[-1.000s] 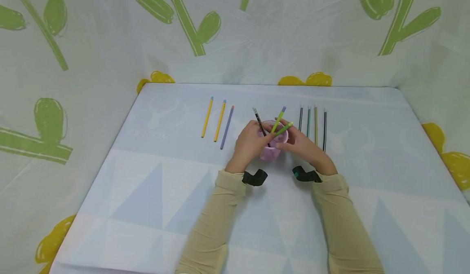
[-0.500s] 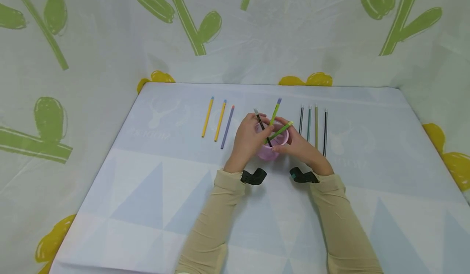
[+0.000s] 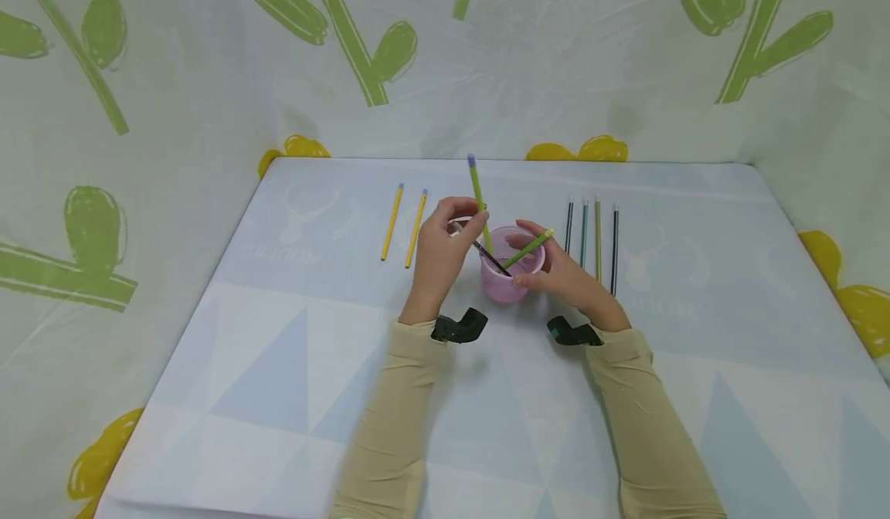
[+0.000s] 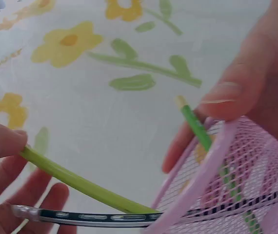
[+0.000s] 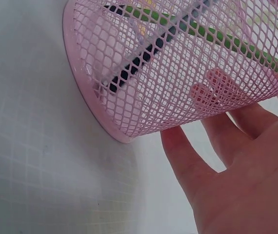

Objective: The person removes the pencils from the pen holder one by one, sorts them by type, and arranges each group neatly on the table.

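A pink mesh pencil cup (image 3: 504,290) stands at mid-table, and my right hand (image 3: 568,273) grips its right side, fingers and thumb round the wall. My left hand (image 3: 436,256) is just left of the rim. Between its thumb and fingers it pinches a yellow-green pencil (image 4: 85,186) with a blue end, whose lower part reaches the cup's mouth. A black patterned pencil (image 4: 92,217) leans out of the cup toward the left hand, its eraser end beside the fingers. Inside the cup, a green pencil (image 3: 534,245) slants to the right.
Two yellow pencils (image 3: 392,222) lie left of the left hand. Right of the cup lie several dark, teal and olive pencils (image 3: 598,239) in a row. A patterned cloth (image 3: 264,380) covers the table, with a flower-printed curtain (image 3: 487,79) behind it.
My left hand has moved left and away from the cup, drawing the yellow-green pencil left and more upright. The black pencil tilts further left. The purple pencil is now hidden behind the left hand.
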A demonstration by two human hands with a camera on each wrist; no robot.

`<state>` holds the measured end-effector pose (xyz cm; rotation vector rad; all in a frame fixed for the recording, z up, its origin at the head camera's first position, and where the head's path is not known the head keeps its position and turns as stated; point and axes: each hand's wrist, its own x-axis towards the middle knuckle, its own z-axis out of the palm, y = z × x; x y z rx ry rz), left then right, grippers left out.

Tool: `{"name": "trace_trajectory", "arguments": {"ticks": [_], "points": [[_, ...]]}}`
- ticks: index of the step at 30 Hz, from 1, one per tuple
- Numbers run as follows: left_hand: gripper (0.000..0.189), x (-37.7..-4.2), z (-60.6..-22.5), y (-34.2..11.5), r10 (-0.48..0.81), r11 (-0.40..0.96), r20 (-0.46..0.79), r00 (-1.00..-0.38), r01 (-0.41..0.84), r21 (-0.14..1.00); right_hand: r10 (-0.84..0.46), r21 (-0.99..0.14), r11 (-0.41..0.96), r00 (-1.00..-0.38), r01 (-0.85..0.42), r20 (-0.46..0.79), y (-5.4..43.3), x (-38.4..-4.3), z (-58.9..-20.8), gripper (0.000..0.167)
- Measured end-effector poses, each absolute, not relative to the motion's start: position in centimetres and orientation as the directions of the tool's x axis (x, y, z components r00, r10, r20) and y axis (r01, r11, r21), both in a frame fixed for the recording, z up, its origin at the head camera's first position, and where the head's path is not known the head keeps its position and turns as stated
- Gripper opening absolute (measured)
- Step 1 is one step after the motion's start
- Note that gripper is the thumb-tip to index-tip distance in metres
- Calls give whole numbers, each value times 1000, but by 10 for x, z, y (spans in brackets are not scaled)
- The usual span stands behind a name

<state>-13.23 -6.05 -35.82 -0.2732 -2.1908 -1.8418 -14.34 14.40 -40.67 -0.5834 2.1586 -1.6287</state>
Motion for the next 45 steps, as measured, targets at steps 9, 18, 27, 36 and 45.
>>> {"name": "trace_trajectory", "arguments": {"ticks": [9,18,27,36,45], "points": [[18,-120,-330,-79,-226,-112,427,-875,459,881,-551,-968,229,-833,-102,-42,140,-135,-389,76],[22,-132,-345,-104,-394,-193,431,-812,532,824,-542,-967,228,-840,-112,-30,147,-148,-416,75],[21,-133,-351,-110,-308,-142,309,-900,364,920,-531,-968,222,-847,-116,-20,149,-148,-418,77],[29,-150,-385,-110,-215,268,155,-964,95,959,-531,-966,245,-845,-84,-61,141,-135,-390,76],[24,-154,-406,-108,-168,500,77,-983,-17,866,-512,-966,247,-857,-78,-62,146,-146,-414,77]]}}
